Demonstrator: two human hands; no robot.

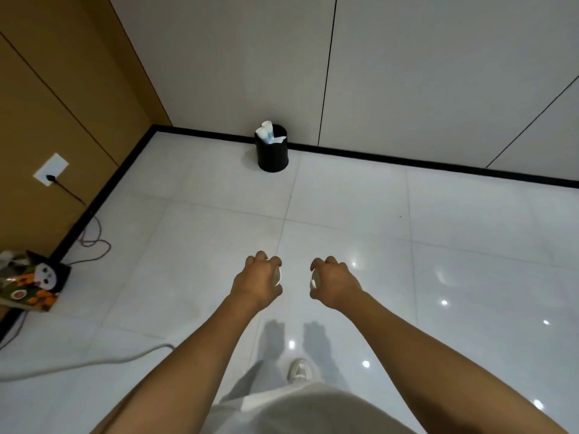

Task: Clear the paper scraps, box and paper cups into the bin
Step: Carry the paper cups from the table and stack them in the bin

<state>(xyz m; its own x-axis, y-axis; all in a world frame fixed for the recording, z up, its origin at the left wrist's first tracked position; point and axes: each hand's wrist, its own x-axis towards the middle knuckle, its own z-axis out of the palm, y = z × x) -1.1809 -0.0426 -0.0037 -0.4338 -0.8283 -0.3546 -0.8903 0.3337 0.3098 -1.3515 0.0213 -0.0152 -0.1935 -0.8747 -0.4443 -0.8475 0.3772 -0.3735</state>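
Both my arms reach forward over the white tiled floor [360, 220], low in the middle of the frame; my left hand [256, 281] is curled shut around a paper cup [277, 275], only a pale sliver of it showing between thumb and fingers [262, 256]; my right hand [334, 285] is closed the same way on a second paper cup [313, 280], again just a white edge visible at the thumb side; the two hands sit side by side, apart, knuckles up. The black bin [272, 153] stands well ahead of them, upper centre of the frame, on the floor against the black skirting [407, 159] of the pale wall; white paper scraps [267, 132] stick up above its rim, and one lies across the rim. At the left edge of the frame a colourful printed bag [31, 281] rests by the brown wall, near a socket [51, 169] with a plug and thin cables trailing across the tiles; a thicker pale cable [94, 364] runs across the lower left. At the bottom centre I see my light trousers and one white shoe [299, 371]; whether the box is in the bin I cannot tell.
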